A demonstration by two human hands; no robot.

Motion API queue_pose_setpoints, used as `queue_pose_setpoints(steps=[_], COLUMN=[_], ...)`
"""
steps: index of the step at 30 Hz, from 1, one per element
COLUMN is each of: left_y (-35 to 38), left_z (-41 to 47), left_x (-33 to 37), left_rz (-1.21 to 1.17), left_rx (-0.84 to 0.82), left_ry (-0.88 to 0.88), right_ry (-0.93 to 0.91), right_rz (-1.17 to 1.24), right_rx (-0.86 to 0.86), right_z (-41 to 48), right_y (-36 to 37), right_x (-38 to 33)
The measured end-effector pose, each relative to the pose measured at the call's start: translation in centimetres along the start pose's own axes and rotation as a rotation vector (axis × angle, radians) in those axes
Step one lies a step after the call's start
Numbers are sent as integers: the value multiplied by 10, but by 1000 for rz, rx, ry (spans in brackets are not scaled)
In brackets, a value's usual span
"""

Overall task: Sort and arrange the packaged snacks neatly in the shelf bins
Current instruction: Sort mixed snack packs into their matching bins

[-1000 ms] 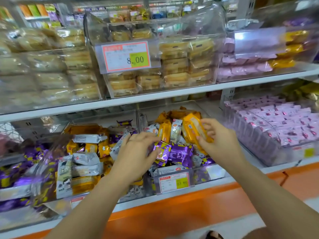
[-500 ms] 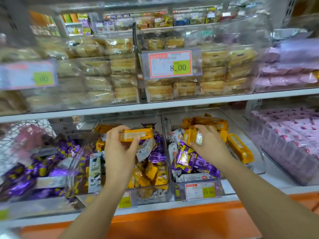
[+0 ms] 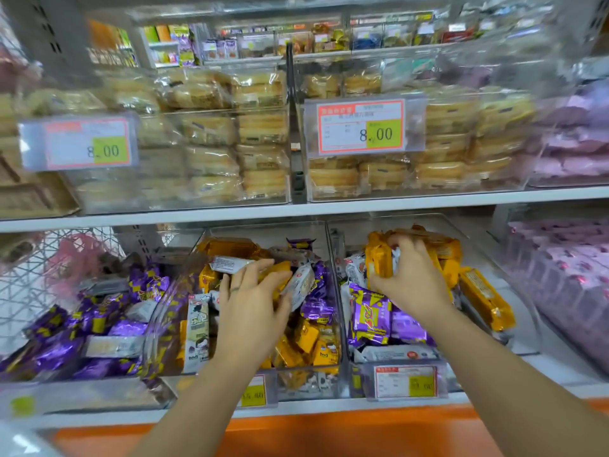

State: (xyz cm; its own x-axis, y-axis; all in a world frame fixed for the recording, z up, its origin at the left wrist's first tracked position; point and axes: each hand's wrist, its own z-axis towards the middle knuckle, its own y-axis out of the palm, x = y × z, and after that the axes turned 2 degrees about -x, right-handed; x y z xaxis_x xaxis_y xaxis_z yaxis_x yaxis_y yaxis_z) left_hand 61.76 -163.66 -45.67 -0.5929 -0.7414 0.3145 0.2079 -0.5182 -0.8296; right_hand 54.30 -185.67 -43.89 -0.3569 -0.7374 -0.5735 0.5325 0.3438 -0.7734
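Lower centre of frame, mid-sort: L hand (image 3: 250,301) pinching one orange pack (image 3: 280,270) over the middle bin (image 3: 268,227), R hand (image 3: 412,278) curled round a bunch of orange packs (image 3: 379,262) in the right bin (image 3: 395,218), prob. to gather like w/ like, away from purple packs (image 3: 369,315).

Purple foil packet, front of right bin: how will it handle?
The purple packet looks puffy and crinkled: probably light, squashy. Glossy foil may slip in a loose grip. Flat-sided, it should slide, not roll.
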Motion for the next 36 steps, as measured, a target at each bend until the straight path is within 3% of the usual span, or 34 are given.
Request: queue_pose_setpoints(steps=[4,8,13,21,26,32,36], left_y=[-9,-24,-42,-35,-36,-23,-30], left_z=[8,1,-17,-10,-5,-8,-8], left_x=[27,51,36,-14,-43,-88,-86], left_rz=[-327,-801,-1013,-751,-560,-133,-56], left_rx=[-96,-361,-316,-164,-47,-224,-281], left_ry=[97,93,82,137,85,-10,-36], right_ry=[-189,-541,-744,-711,-715,-665,-587], right_rz=[223,353,330,343,354,80,65], right_rx=[192,200,111,-72,-238,-526,-314], right_z=[-13,-33,-46,-32,-23,-22,-16], right_y=[-11,-9,16,46,69,82,53], right_x=[-8,-23,-45,-85,-110,-116,-113])
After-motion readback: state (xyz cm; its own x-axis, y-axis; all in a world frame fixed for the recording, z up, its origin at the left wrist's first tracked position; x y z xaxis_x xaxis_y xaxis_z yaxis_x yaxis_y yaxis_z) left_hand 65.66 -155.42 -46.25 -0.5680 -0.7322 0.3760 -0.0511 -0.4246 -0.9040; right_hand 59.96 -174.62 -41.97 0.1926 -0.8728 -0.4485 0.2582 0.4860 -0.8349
